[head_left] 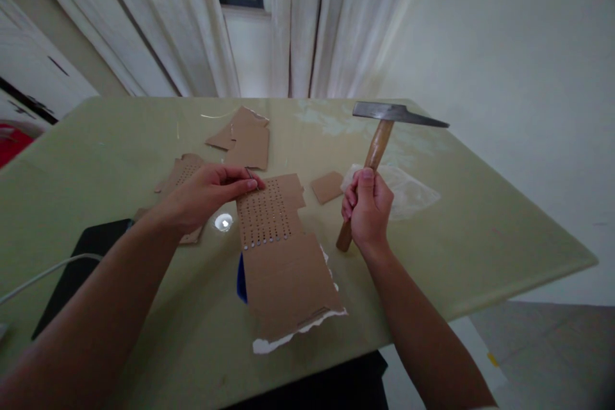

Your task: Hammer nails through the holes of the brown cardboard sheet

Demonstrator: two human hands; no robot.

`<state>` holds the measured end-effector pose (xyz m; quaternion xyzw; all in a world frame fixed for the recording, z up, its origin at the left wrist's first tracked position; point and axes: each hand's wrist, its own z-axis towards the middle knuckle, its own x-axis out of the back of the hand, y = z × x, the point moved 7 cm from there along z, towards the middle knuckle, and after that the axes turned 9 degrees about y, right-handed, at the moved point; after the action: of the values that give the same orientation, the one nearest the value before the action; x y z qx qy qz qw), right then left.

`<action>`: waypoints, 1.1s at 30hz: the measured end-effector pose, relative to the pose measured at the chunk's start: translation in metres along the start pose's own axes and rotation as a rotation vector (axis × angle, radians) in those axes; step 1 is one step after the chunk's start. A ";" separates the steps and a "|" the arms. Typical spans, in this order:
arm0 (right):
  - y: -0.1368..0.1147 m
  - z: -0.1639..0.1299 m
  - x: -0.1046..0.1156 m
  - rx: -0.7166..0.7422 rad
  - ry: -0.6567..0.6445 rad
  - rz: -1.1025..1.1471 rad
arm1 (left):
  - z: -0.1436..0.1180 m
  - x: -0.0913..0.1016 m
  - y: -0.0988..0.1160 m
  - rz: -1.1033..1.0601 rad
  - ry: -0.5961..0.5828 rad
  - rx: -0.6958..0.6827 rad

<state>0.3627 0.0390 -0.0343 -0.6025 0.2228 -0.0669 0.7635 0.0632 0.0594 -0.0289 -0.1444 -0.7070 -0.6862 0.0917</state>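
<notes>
My right hand (368, 205) grips the wooden handle of a hammer (379, 141), its dark metal head raised over the table with a flat face left and a tapered end right. Between the thumb and fingers of my left hand (221, 189) is a thin nail (248, 172), held at the top of a brown cardboard piece (288, 282). Rows of small holes cover the upper part of this cardboard; its lower part is plain with a torn white edge. Something blue (241, 278) shows under its left side.
Other cardboard scraps (250, 144) lie behind, and a punched piece (185, 170) is partly hidden by my left arm. A small cardboard piece (327, 187) and a clear plastic bag (408, 192) are near the hammer. A black flat object (86, 262) and white cable (52, 272) sit left.
</notes>
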 end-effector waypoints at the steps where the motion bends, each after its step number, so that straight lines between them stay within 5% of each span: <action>1: 0.000 -0.001 -0.001 0.002 -0.008 0.000 | 0.000 0.000 -0.001 -0.003 0.002 0.002; 19: 0.002 -0.006 -0.006 -0.018 -0.038 -0.021 | 0.004 0.003 0.003 0.081 0.157 -0.044; 26: 0.002 -0.006 -0.007 -0.028 -0.046 -0.030 | 0.006 0.001 -0.003 0.071 0.119 -0.018; 31: 0.004 -0.006 -0.006 -0.043 -0.043 -0.003 | -0.010 0.003 0.037 0.179 0.216 -0.252; 33: 0.004 -0.006 -0.006 -0.046 -0.045 -0.004 | -0.022 -0.008 0.059 0.236 0.152 -0.388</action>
<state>0.3541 0.0374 -0.0380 -0.6218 0.2059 -0.0498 0.7540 0.0885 0.0374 0.0256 -0.1888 -0.5313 -0.8026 0.1947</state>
